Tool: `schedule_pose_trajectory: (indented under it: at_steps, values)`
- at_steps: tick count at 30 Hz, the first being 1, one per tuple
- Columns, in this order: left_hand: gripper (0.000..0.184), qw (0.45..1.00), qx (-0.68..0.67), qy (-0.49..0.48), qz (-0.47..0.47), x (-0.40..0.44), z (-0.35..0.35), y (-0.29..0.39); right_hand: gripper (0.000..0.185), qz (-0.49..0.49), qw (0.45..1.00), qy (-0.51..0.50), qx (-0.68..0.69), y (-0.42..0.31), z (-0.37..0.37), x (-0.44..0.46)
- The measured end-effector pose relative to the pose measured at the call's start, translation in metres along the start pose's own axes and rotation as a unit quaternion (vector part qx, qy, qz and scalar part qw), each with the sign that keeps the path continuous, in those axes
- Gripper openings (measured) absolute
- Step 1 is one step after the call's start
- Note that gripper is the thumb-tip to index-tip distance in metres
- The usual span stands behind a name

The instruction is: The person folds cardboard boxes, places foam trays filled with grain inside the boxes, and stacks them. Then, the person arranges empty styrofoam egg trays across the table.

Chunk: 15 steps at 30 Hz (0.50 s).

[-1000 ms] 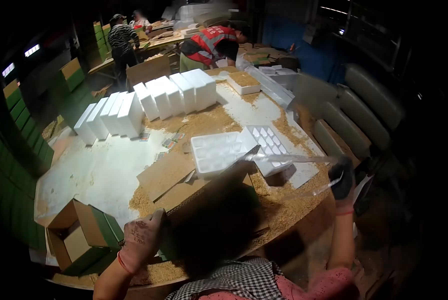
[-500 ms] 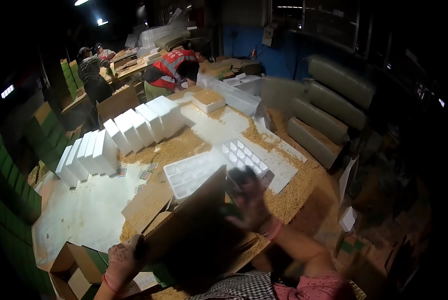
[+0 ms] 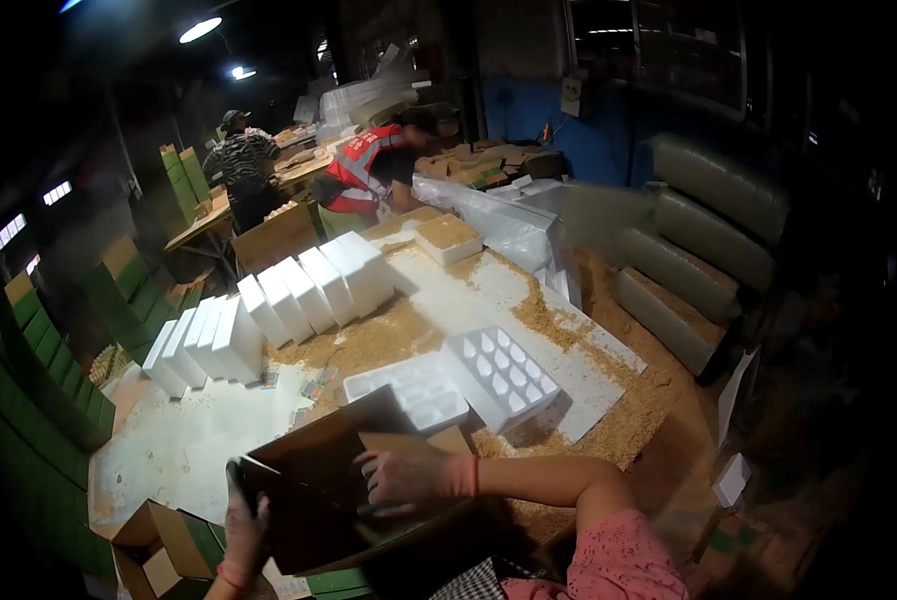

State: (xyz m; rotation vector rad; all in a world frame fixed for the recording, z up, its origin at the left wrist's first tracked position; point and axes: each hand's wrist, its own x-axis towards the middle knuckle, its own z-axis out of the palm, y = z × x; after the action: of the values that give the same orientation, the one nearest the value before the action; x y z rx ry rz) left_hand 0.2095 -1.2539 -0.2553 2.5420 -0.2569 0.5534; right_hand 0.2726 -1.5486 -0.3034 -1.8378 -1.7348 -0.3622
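Cardboard box, open and dark inside, held at the near edge of the desk between two hands.
Deep shadow hides most of its interior, and its near right side fades into darkness, so whether anything lies within cannot be told. The left hand pinches the left rim, thumb apart from the fingers; its wrist is cut off by the bottom of the view. The right hand reaches over the opening, fingers loosely spread and slightly curled, blurred at the tips; whether they touch the cardboard is unclear. Just beyond the box, the white molded tray is partly covered by the tilted white cup tray. A smaller open carton sits to the left.
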Motion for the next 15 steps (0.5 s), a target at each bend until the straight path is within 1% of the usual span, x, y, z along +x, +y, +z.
schedule_pose_trajectory:
  at_steps: [1,2,3,4,5,6,7,8,9,10,11,13,14,15]
  values:
    - [0.061,0.989,0.043,0.095,0.107,0.011,0.01,0.044,0.023,0.068,0.977,-0.161,-0.124,0.009,0.033,-0.009]
    - [0.062,0.965,0.025,0.066,0.252,0.011,0.017,0.062,0.015,0.047,0.953,-0.25,-0.166,0.023,0.056,-0.023]
    - [0.062,0.919,0.007,0.042,0.392,0.015,0.025,0.074,0.012,-0.007,0.99,-0.062,-0.123,0.028,0.046,-0.006]
    - [0.061,0.882,0.018,-0.072,0.465,0.02,0.042,0.082,0.016,-0.064,0.988,0.124,-0.073,0.036,0.028,0.018]
    - [0.06,0.83,0.026,-0.187,0.525,0.024,0.065,0.086,0.026,-0.045,0.965,0.18,-0.185,0.046,-0.009,0.039]
    - [0.058,0.844,-0.034,-0.245,0.477,0.013,0.101,0.083,0.039,-0.013,0.928,0.231,-0.292,0.055,-0.045,0.06]
    - [0.056,0.849,-0.095,-0.303,0.423,0.001,0.132,0.076,0.042,0.064,0.875,0.296,-0.378,0.061,-0.08,0.086]
    - [0.06,0.855,-0.095,-0.312,0.405,-0.002,0.144,0.069,0.053,0.221,0.851,0.249,-0.406,0.086,-0.08,0.083]
    - [0.064,0.859,-0.091,-0.322,0.387,-0.002,0.151,0.061,0.064,0.335,0.852,0.142,-0.376,0.107,-0.066,0.071]
    - [0.065,0.835,-0.135,-0.401,0.351,0.005,0.154,0.05,0.066,0.371,0.872,0.031,-0.319,0.095,-0.055,0.061]
    - [0.063,0.796,-0.26,-0.429,0.339,0.016,0.119,0.062,0.069,0.399,0.876,-0.077,-0.259,0.077,-0.041,0.042]
    - [0.065,0.743,-0.226,-0.499,0.384,0.02,0.081,0.076,0.064,0.37,0.879,-0.107,-0.281,0.023,-0.013,0.007]
    - [0.065,0.746,-0.233,-0.494,0.38,0.025,0.075,0.078,0.064,0.366,0.88,-0.115,-0.28,0.029,0.006,-0.013]
    - [0.07,0.812,-0.106,-0.434,0.375,0.032,0.065,0.078,0.06,0.35,0.889,-0.085,-0.282,0.05,0.034,-0.035]
